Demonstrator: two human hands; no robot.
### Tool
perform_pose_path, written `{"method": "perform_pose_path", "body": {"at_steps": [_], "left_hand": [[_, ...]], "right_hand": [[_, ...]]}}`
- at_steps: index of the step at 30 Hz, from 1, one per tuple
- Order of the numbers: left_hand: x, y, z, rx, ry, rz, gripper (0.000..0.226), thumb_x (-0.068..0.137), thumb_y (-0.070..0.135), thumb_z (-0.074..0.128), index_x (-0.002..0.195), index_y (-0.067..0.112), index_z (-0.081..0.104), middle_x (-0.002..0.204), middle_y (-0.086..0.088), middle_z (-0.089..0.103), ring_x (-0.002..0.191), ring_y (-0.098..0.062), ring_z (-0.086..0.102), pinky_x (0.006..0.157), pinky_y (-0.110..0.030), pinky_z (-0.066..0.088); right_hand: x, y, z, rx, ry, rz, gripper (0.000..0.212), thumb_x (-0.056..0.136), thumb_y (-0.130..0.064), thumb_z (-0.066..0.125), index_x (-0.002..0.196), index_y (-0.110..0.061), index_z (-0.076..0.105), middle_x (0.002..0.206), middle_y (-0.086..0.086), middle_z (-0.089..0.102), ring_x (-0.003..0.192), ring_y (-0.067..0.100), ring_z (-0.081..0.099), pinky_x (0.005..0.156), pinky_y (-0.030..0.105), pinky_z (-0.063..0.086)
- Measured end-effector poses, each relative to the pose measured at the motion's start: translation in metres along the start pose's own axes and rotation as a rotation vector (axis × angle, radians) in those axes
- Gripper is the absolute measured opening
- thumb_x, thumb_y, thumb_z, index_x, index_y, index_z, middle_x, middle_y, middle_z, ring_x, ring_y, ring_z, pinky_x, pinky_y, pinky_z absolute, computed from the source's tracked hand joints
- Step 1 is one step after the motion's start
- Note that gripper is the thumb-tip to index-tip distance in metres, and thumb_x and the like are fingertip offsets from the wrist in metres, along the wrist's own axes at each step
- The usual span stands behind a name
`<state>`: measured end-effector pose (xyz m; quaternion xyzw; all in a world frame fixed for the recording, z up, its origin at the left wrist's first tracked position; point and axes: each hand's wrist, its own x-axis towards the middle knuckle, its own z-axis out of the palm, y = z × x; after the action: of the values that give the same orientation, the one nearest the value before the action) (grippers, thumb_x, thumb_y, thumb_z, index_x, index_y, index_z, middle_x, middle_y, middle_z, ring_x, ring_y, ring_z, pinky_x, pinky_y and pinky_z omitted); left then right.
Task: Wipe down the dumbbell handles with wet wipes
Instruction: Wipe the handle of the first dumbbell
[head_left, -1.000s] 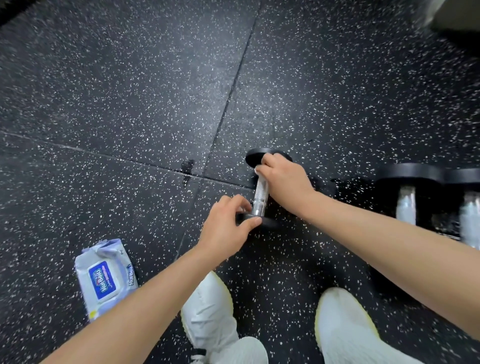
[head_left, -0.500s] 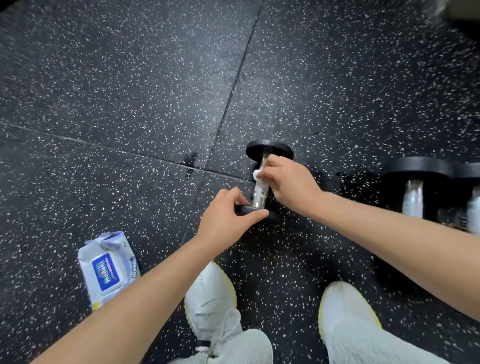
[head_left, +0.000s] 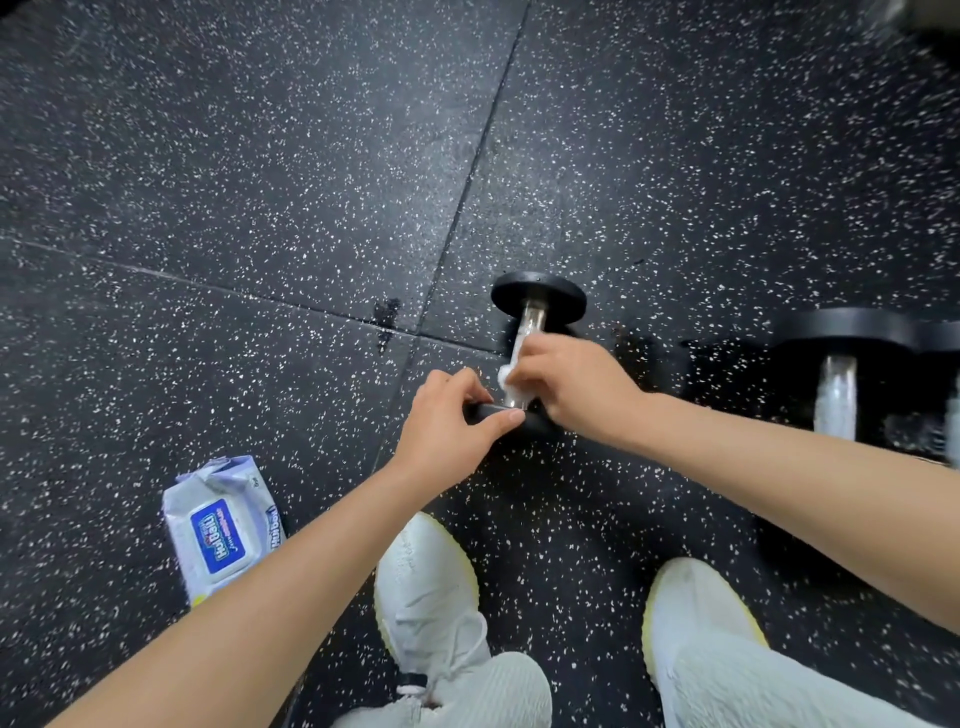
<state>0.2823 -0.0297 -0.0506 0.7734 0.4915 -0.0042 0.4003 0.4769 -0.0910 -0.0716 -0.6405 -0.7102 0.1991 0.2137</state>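
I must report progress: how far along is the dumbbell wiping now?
Done: nothing provably finished. In hand: the right hand holds a wipe around one dumbbell's handle, while the left hand grips its near plate. Left: the dumbbells at right, untouched.

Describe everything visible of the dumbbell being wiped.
The dumbbell has two black disc-like heads and a shiny metal handle. It lies on the speckled floor, handle pointing away from the person. The far head shows in full; the left hand grips the near head's rim. The right hand holds a white wipe around the handle's near half.
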Motion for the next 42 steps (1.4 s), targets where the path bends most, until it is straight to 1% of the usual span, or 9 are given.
{"method": "perform_pose_path", "body": {"at_steps": [3, 9, 13, 16, 21, 24, 28, 34, 42], "left_hand": [[0.0, -0.002, -0.002, 0.007, 0.001, 0.01, 0.031, 0.085, 0.056, 0.077, 0.093, 0.031, 0.06, 0.101, 0.01, 0.048, 0.104, -0.017, 0.052, 0.092, -0.039, 0.049], [-0.003, -0.002, 0.006, -0.047, -0.007, 0.034, 0.009, 0.095, 0.043, 0.069, 0.1, 0.036, 0.064, 0.106, 0.009, 0.048, 0.109, -0.017, 0.052, 0.1, -0.042, 0.048], [-0.003, -0.001, 0.006, -0.05, -0.016, 0.031, 0.006, 0.097, 0.04, 0.067, 0.1, 0.036, 0.063, 0.105, 0.01, 0.047, 0.106, -0.016, 0.054, 0.098, -0.042, 0.049], [-0.003, 0.0, 0.006, -0.001, -0.031, 0.044, 0.009, 0.099, 0.042, 0.062, 0.101, 0.034, 0.06, 0.103, 0.012, 0.046, 0.102, -0.016, 0.053, 0.093, -0.041, 0.049], [-0.008, -0.001, 0.01, 0.021, 0.021, 0.066, 0.026, 0.092, 0.058, 0.064, 0.097, 0.033, 0.057, 0.103, 0.011, 0.047, 0.103, -0.012, 0.048, 0.084, -0.032, 0.045], [-0.007, -0.001, 0.01, 0.04, 0.058, 0.069, 0.043, 0.081, 0.072, 0.068, 0.092, 0.033, 0.055, 0.1, 0.012, 0.048, 0.102, -0.011, 0.047, 0.079, -0.029, 0.044], [-0.002, -0.001, 0.008, 0.05, 0.068, 0.045, 0.042, 0.082, 0.068, 0.069, 0.09, 0.029, 0.055, 0.098, 0.012, 0.05, 0.1, -0.014, 0.052, 0.082, -0.037, 0.049], [0.001, -0.002, 0.003, 0.002, 0.036, 0.012, 0.036, 0.084, 0.06, 0.074, 0.09, 0.029, 0.057, 0.098, 0.009, 0.053, 0.096, -0.011, 0.054, 0.084, -0.036, 0.05], [0.003, -0.007, 0.001, -0.032, 0.075, -0.01, 0.041, 0.077, 0.057, 0.081, 0.092, 0.027, 0.058, 0.101, 0.006, 0.049, 0.102, -0.019, 0.052, 0.086, -0.036, 0.048]], "right_hand": [[-0.004, 0.0, -0.003, -0.011, -0.104, -0.082, 0.024, 0.086, -0.01, 0.071, 0.103, -0.025, 0.077, 0.096, -0.008, 0.061, 0.082, 0.021, 0.063, 0.061, 0.036, 0.05], [0.026, 0.016, -0.007, -0.085, 0.146, 0.158, 0.023, 0.086, -0.006, 0.068, 0.099, -0.021, 0.077, 0.095, -0.006, 0.061, 0.083, 0.023, 0.062, 0.06, 0.038, 0.051], [-0.002, -0.005, 0.007, -0.04, -0.005, -0.037, 0.015, 0.083, -0.008, 0.069, 0.088, -0.021, 0.074, 0.089, -0.007, 0.059, 0.079, 0.02, 0.059, 0.056, 0.03, 0.043], [0.0, 0.003, 0.005, -0.014, -0.056, -0.05, 0.019, 0.084, -0.01, 0.072, 0.096, -0.024, 0.076, 0.093, -0.01, 0.06, 0.081, 0.018, 0.061, 0.059, 0.03, 0.045], [0.03, 0.021, 0.001, -0.056, 0.146, 0.158, 0.025, 0.084, -0.007, 0.071, 0.102, -0.024, 0.077, 0.097, -0.01, 0.06, 0.087, 0.02, 0.063, 0.062, 0.036, 0.051], [0.018, 0.008, 0.007, -0.066, 0.055, 0.056, 0.024, 0.083, -0.008, 0.071, 0.099, -0.024, 0.076, 0.096, -0.009, 0.059, 0.087, 0.021, 0.062, 0.061, 0.034, 0.049], [0.002, 0.005, 0.006, -0.04, -0.1, -0.116, 0.03, 0.078, -0.002, 0.069, 0.099, -0.022, 0.076, 0.096, -0.008, 0.06, 0.084, 0.018, 0.061, 0.059, 0.029, 0.042], [0.032, 0.017, 0.002, -0.076, 0.14, 0.154, 0.028, 0.081, -0.002, 0.069, 0.1, -0.022, 0.076, 0.097, -0.006, 0.061, 0.086, 0.023, 0.063, 0.061, 0.037, 0.052], [0.019, 0.005, 0.008, -0.111, -0.046, -0.075, 0.032, 0.077, -0.003, 0.068, 0.103, -0.022, 0.075, 0.099, -0.006, 0.061, 0.088, 0.022, 0.062, 0.058, 0.028, 0.042]]}}
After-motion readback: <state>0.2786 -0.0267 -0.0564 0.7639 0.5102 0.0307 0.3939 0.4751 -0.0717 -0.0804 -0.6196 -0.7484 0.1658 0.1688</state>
